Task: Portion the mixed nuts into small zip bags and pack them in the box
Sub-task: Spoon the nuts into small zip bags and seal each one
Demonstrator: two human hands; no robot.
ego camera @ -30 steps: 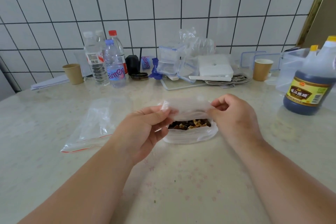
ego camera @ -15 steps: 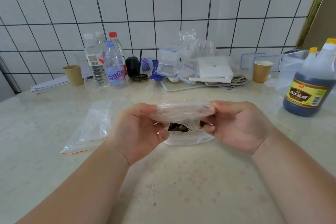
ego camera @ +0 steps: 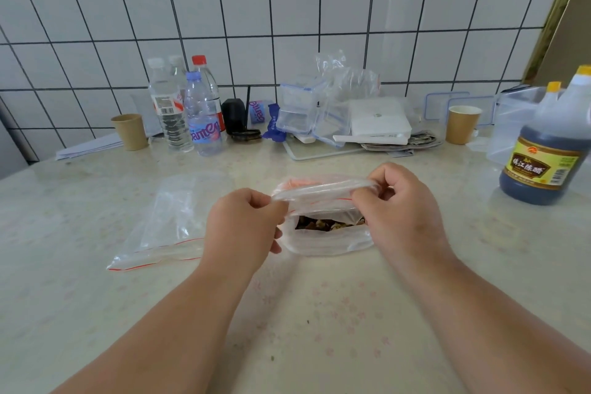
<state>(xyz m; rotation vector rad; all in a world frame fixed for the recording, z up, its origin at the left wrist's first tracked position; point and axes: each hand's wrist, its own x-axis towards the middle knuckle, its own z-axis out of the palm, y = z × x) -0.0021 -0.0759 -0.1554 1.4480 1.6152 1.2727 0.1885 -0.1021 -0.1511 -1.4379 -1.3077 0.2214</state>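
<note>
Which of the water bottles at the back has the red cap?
The rearmost tall bottle, standing behind the pink-labelled bottle; the other bottles there have white or pale caps.

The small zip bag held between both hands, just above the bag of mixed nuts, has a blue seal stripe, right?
Not quite. The head view shows that the small zip bag has a red seal stripe, not a blue one. The rest holds: the left hand and right hand pinch its ends, just above the bag of mixed nuts.

Soft even daylight, wide-angle bowing at edges.
</note>
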